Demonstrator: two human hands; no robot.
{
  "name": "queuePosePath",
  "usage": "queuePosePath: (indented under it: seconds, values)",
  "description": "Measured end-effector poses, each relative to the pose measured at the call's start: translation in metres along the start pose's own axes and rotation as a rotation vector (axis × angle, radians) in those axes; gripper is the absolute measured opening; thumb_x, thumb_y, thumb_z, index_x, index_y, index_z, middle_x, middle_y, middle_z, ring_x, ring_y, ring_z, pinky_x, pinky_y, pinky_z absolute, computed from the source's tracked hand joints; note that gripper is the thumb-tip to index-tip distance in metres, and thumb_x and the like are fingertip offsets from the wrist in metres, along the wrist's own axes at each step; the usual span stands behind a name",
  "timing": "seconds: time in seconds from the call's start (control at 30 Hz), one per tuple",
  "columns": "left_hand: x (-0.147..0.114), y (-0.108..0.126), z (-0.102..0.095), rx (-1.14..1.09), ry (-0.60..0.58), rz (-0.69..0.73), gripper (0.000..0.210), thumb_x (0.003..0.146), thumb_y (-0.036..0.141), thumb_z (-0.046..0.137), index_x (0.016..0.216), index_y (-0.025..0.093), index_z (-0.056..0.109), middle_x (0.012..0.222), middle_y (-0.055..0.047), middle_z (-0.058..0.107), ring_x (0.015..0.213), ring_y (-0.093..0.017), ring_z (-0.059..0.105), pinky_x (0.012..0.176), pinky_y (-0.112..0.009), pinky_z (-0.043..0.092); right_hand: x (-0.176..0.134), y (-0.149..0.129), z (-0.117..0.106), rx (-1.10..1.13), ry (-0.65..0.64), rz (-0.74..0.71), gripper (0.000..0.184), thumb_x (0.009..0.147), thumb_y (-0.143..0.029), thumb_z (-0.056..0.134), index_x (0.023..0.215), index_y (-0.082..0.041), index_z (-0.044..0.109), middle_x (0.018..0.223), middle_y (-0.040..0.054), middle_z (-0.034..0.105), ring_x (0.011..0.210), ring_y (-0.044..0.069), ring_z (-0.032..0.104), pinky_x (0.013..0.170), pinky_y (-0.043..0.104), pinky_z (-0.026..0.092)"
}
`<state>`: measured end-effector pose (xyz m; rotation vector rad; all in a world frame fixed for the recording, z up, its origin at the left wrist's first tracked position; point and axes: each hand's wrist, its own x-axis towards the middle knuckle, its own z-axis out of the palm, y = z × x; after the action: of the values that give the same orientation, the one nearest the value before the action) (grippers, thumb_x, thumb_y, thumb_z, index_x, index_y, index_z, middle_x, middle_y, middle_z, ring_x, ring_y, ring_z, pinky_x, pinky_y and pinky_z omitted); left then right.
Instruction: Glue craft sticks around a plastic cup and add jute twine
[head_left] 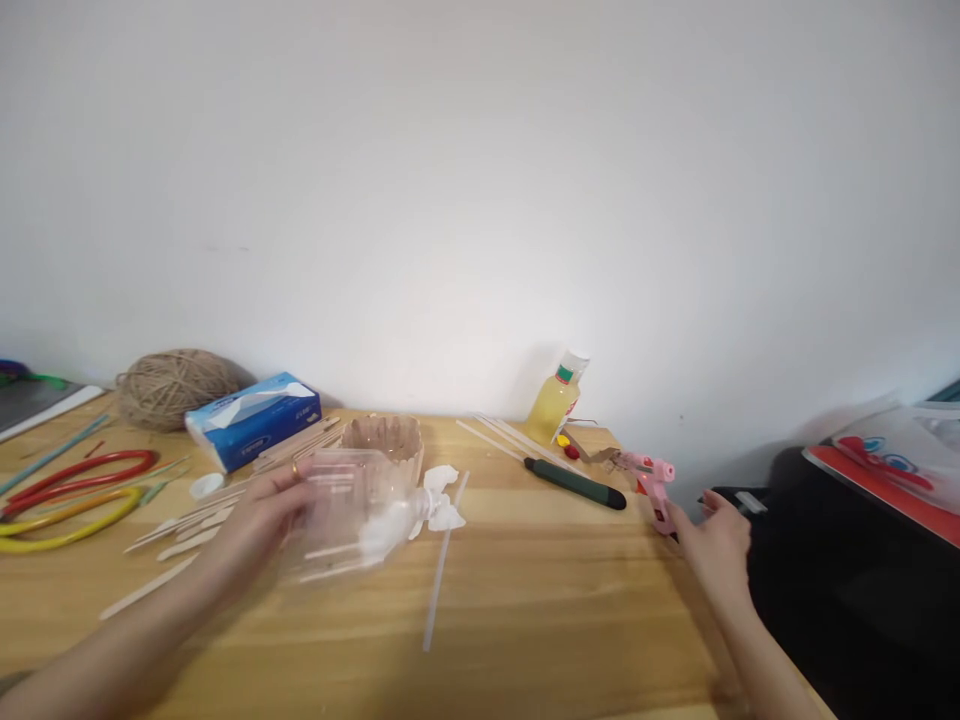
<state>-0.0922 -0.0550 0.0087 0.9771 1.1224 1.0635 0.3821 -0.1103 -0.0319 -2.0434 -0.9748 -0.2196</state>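
Note:
My left hand is closed around the bottom end of a clear plastic bottle, which lies tilted sideways above the table. White tissue sticks out of the bottle's neck, and more white shows inside it. At the table's right edge, my right hand has its thumb and fingers apart. Its thumb is beside the handle of a pink glue gun; whether they touch, I cannot tell. Under the bottle neck a clear glue stick lies on the wood. Behind the bottle stands a scalloped brown bowl.
Along the wall are a twine ball, a blue tissue pack and a bottle of yellow liquid. A dark green pen-shaped tool lies mid-table. Wooden sticks and coloured loops spread leftward. A black surface adjoins on the right.

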Motion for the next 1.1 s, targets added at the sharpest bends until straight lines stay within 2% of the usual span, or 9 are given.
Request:
queuePosePath:
  seconds: [0.13, 0.27, 0.37, 0.47, 0.57, 0.7, 0.83, 0.93, 1.1]
  values:
    - [-0.003, 0.0, -0.019, 0.252, -0.12, 0.03, 0.03, 0.063, 0.027, 0.059, 0.089, 0.016, 0.07, 0.063, -0.001, 0.07, 0.049, -0.014, 0.059, 0.048, -0.022, 0.044, -0.035, -0.031, -0.002, 0.029, -0.005, -0.215, 0.051, 0.07, -0.043, 0.05, 0.108, -0.01, 0.053, 0.112, 0.0202, 0.055, 0.111, 0.034, 0.046, 0.093, 0.05, 0.037]
    - [-0.012, 0.005, -0.018, 0.457, -0.212, -0.044, 0.031, 0.065, 0.033, 0.055, 0.086, 0.014, 0.068, 0.047, 0.002, 0.06, 0.033, -0.011, 0.049, 0.039, -0.021, 0.035, -0.084, -0.093, 0.007, 0.152, -0.469, -0.554, 0.021, 0.084, -0.034, 0.044, 0.096, -0.02, 0.055, 0.092, 0.0083, 0.063, 0.082, 0.021, 0.062, 0.072, 0.034, 0.051]
    - [-0.018, 0.006, -0.012, 0.461, -0.176, -0.081, 0.038, 0.068, 0.042, 0.056, 0.091, 0.012, 0.066, 0.047, 0.003, 0.058, 0.035, -0.011, 0.05, 0.04, -0.02, 0.034, -0.121, -0.141, 0.016, 0.169, -0.788, -0.753, 0.02, 0.086, -0.025, 0.043, 0.103, -0.023, 0.053, 0.097, 0.0063, 0.063, 0.083, 0.017, 0.063, 0.073, 0.03, 0.052]
    - [-0.019, 0.004, -0.024, 0.391, -0.123, -0.044, 0.051, 0.073, 0.05, 0.054, 0.11, 0.016, 0.059, 0.059, 0.001, 0.064, 0.046, -0.013, 0.056, 0.047, -0.022, 0.041, -0.146, -0.166, 0.029, 0.182, -0.928, -0.867, 0.031, 0.082, -0.018, 0.044, 0.112, -0.023, 0.05, 0.112, 0.0087, 0.059, 0.095, 0.018, 0.062, 0.08, 0.032, 0.052]
    - [-0.012, 0.002, -0.069, 0.468, 0.02, 0.075, 0.049, 0.075, 0.052, 0.05, 0.11, 0.018, 0.059, 0.1, -0.008, 0.067, 0.063, -0.016, 0.062, 0.059, -0.028, 0.048, -0.156, -0.166, 0.046, 0.213, -0.912, -0.863, 0.041, 0.078, -0.013, 0.041, 0.118, -0.022, 0.045, 0.119, 0.0102, 0.055, 0.098, 0.019, 0.061, 0.081, 0.034, 0.052]
    - [0.003, 0.003, -0.159, 1.183, 0.348, 0.263, 0.035, 0.075, 0.039, 0.048, 0.097, 0.018, 0.066, 0.105, -0.011, 0.067, 0.097, -0.03, 0.06, 0.086, -0.042, 0.044, -0.157, -0.155, 0.057, 0.238, -0.782, -0.841, 0.044, 0.081, -0.012, 0.034, 0.124, -0.023, 0.038, 0.119, 0.0102, 0.052, 0.099, 0.018, 0.06, 0.079, 0.033, 0.053]
    - [0.01, -0.001, -0.21, 1.3, 0.393, 0.299, 0.032, 0.074, 0.039, 0.047, 0.09, 0.02, 0.067, 0.11, -0.012, 0.065, 0.108, -0.035, 0.053, 0.095, -0.047, 0.036, -0.155, -0.162, 0.048, 0.248, -0.636, -0.946, 0.037, 0.088, -0.023, 0.036, 0.125, -0.025, 0.037, 0.119, 0.0088, 0.053, 0.106, 0.019, 0.057, 0.084, 0.033, 0.052]
    - [0.0, -0.007, -0.196, 1.28, 0.393, 0.39, 0.035, 0.074, 0.037, 0.045, 0.098, 0.019, 0.064, 0.113, -0.011, 0.064, 0.108, -0.03, 0.054, 0.095, -0.042, 0.038, -0.146, -0.172, 0.048, 0.151, -0.585, -1.004, 0.031, 0.089, -0.028, 0.04, 0.119, -0.026, 0.042, 0.118, 0.0079, 0.055, 0.105, 0.02, 0.058, 0.084, 0.034, 0.052]
    - [-0.036, -0.014, -0.131, 0.974, 0.294, 0.404, 0.036, 0.083, 0.036, 0.033, 0.103, 0.021, 0.058, 0.104, -0.005, 0.065, 0.094, -0.022, 0.06, 0.08, -0.032, 0.047, -0.128, -0.18, 0.07, -0.05, -0.489, -0.974, 0.034, 0.087, -0.037, 0.045, 0.115, -0.019, 0.05, 0.118, 0.0136, 0.056, 0.109, 0.028, 0.054, 0.086, 0.044, 0.05]
